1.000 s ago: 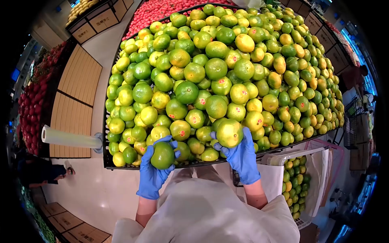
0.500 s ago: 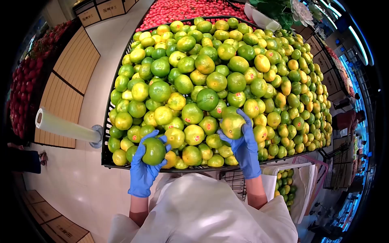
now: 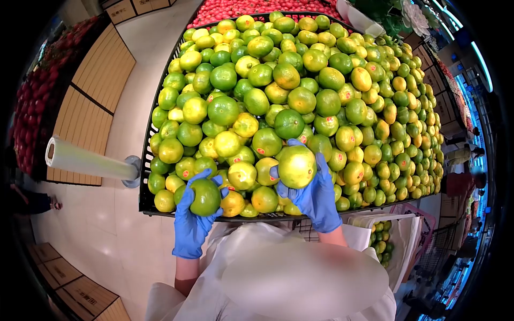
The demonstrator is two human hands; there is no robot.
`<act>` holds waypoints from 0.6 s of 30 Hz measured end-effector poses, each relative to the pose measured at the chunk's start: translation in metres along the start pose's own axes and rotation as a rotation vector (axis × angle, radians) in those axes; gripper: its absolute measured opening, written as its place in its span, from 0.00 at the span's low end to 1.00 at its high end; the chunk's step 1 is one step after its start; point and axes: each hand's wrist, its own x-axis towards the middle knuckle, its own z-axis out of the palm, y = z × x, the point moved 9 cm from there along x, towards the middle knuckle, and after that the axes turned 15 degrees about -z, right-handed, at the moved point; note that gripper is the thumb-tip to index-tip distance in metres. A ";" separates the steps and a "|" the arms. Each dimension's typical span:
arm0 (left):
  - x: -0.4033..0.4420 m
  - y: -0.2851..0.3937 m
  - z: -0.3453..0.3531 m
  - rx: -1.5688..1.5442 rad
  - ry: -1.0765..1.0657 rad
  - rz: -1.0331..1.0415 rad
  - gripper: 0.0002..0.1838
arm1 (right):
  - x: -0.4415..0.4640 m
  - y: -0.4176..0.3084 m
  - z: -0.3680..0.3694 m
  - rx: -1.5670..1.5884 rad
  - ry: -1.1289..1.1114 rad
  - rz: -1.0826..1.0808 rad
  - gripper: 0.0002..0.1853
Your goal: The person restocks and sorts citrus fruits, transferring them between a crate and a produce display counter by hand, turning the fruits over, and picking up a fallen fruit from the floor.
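My left hand (image 3: 191,227), in a blue glove, holds a dark green citrus fruit (image 3: 205,197) near the front left edge of the display. In my right hand (image 3: 316,203), also blue-gloved, is a larger yellow-green citrus fruit (image 3: 297,167), held above the pile with the fingers around its sides. Both fruits are apart from each other. Beneath and beyond the hands lies a big heap of green and yellow citrus (image 3: 262,101) in a black slatted crate (image 3: 145,176). Some of the fruits carry small red stickers.
A plastic bag roll (image 3: 91,160) juts out at the left. At the lower right stands a lined container (image 3: 409,241) with more citrus. Red fruit (image 3: 241,9) lies behind the heap, beside a white planter (image 3: 360,20). People are at the far left and right.
My right hand has moved left and slightly closer with its fruit, which has turned to show a yellower side. My left hand keeps its green fruit. The view has shifted.
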 end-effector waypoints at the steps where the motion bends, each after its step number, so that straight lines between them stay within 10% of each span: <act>1: 0.002 -0.001 0.001 0.001 -0.007 -0.011 0.30 | -0.001 0.000 0.001 0.065 -0.019 0.012 0.31; 7: 0.019 -0.008 0.006 0.074 0.011 -0.088 0.32 | -0.009 -0.006 0.007 -0.008 -0.092 -0.010 0.32; 18: 0.047 -0.001 0.042 0.713 0.224 0.047 0.46 | -0.021 -0.053 -0.001 -1.159 -0.254 -0.584 0.40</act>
